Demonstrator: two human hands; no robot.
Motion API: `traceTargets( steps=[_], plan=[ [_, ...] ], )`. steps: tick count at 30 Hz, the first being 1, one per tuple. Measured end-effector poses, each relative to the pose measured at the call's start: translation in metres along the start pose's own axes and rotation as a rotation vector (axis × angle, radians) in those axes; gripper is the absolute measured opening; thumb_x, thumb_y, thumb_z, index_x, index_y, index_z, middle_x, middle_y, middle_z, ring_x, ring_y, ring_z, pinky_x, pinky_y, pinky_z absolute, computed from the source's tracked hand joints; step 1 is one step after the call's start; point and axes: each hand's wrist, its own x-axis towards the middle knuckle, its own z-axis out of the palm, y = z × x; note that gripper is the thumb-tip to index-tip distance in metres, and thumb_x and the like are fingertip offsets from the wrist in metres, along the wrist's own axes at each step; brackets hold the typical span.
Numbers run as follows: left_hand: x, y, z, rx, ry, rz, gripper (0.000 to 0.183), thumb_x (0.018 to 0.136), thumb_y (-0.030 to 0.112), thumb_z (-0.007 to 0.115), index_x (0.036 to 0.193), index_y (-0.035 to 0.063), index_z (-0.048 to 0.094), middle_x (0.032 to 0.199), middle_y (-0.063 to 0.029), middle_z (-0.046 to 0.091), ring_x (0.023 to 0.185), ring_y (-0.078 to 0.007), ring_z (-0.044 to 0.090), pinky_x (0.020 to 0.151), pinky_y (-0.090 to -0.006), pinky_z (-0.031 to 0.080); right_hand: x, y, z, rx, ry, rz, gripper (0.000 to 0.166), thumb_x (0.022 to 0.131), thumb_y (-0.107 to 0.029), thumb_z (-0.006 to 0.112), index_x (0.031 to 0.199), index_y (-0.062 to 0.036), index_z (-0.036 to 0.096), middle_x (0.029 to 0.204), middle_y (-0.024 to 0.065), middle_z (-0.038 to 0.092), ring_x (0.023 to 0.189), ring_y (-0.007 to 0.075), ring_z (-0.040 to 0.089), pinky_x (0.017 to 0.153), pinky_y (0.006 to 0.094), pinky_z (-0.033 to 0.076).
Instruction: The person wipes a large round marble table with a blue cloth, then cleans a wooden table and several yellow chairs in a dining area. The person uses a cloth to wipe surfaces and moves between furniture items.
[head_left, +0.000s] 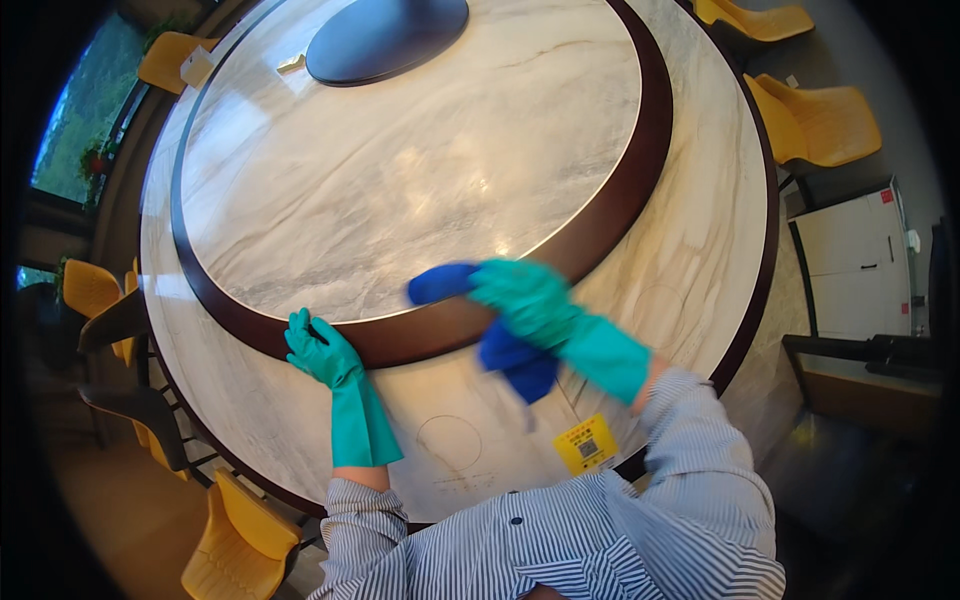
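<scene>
A round lazy Susan (420, 180) with a marble-patterned top and a dark brown rim (420, 330) lies before me. It rests on a larger round marble-patterned table (675, 247). My left hand (324, 356), in a green rubber glove, touches the rim at the near left, thumb apart from the fingers. At the near right my right hand (529, 304), also gloved, is shut on a blue cloth (517, 364). One end of the cloth reaches over the lazy Susan's top; the rest hangs below the hand. The right hand and the cloth are blurred.
A dark oval base (386, 45) stands on the lazy Susan's far side. A yellow printed sticker (585, 444) and a faint circle mark (448, 441) are on the table near me. Yellow chairs (236, 532) stand around it. A white cabinet (851, 262) is at the right.
</scene>
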Motion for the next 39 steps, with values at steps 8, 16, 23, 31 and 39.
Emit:
traceTargets(
  steps=[8,16,23,31,39],
  plan=[
    [0.000,0.015,0.001,-0.074,-0.031,0.024,0.025,0.103,0.020,0.057,0.126,0.0133,0.066,0.139,-0.0070,0.062,0.132,-0.0292,0.055,0.116,-0.0585,0.022,-0.048,0.224,-0.154,-0.421,-0.063,0.402,0.056,0.091,-0.001,0.048,0.145,-0.0111,0.059,0.150,0.0151,0.054,0.142,0.0342,0.047,0.121,0.0412,0.036],
    [0.016,-0.026,0.002,-0.071,-0.080,0.097,0.028,0.105,0.024,0.055,0.129,0.0153,0.066,0.143,-0.0073,0.060,0.137,-0.0287,0.052,0.120,-0.0557,0.018,-0.039,0.074,-0.068,-0.305,-0.103,0.115,0.053,0.087,-0.002,0.054,0.140,-0.0072,0.062,0.143,0.0147,0.059,0.133,0.0357,0.055,0.116,0.0488,0.041],
    [0.070,-0.079,0.014,0.258,-0.072,0.209,0.032,0.104,0.026,0.056,0.128,0.0064,0.065,0.138,-0.0126,0.063,0.130,-0.0324,0.056,0.105,-0.0496,0.042,-0.020,-0.047,0.046,-0.094,-0.185,0.044,0.058,0.092,-0.011,0.053,0.148,0.0041,0.046,0.152,0.0231,0.047,0.141,0.0391,0.045,0.122,0.0492,0.033],
    [-0.010,0.066,-0.017,-0.127,-0.162,0.380,0.044,0.104,0.022,0.058,0.145,0.0090,0.053,0.154,-0.0158,0.050,0.146,-0.0341,0.041,0.122,-0.0522,0.021,0.028,-0.098,0.168,0.277,0.041,0.193,0.043,0.096,-0.012,0.056,0.138,-0.0042,0.060,0.144,0.0206,0.056,0.135,0.0391,0.051,0.117,0.0489,0.039],
    [-0.021,0.066,-0.034,-0.266,-0.235,0.297,0.042,0.100,0.010,0.064,0.140,0.0033,0.056,0.151,-0.0186,0.052,0.143,-0.0372,0.044,0.121,-0.0503,0.026,0.000,0.109,-0.044,-0.268,-0.028,0.247,0.041,0.095,-0.003,0.050,0.131,-0.0105,0.068,0.141,0.0115,0.062,0.135,0.0298,0.053,0.119,0.0406,0.039]
  ],
)
